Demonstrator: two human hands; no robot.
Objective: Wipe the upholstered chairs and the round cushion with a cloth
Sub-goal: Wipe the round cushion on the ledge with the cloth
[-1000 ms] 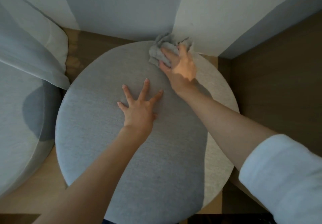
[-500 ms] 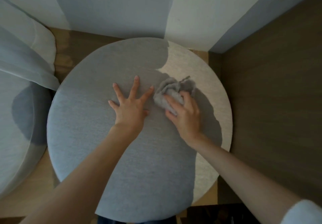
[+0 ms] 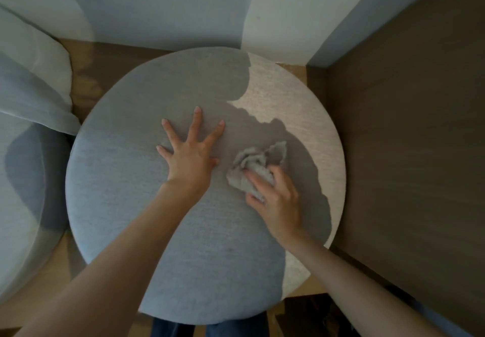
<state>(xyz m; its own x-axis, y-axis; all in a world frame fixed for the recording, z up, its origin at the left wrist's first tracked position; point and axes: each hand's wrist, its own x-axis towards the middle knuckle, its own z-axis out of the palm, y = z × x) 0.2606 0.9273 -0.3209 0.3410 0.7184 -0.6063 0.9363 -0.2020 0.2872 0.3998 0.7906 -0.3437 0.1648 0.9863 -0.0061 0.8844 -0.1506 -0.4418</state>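
Your one round cushion sits hemmed in by a second cushion and curtain at left, a brown panel at right; your left hand lies splayed flat, your right hand grips the single crumpled cloth mid-cushion

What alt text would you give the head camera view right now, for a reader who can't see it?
Seen from above, a right hand presses a crumpled grey cloth onto a round grey cushion, while the left hand lies flat with fingers spread beside it. Sunlight falls on the cushion's right edge; a pale curtain hangs at left.
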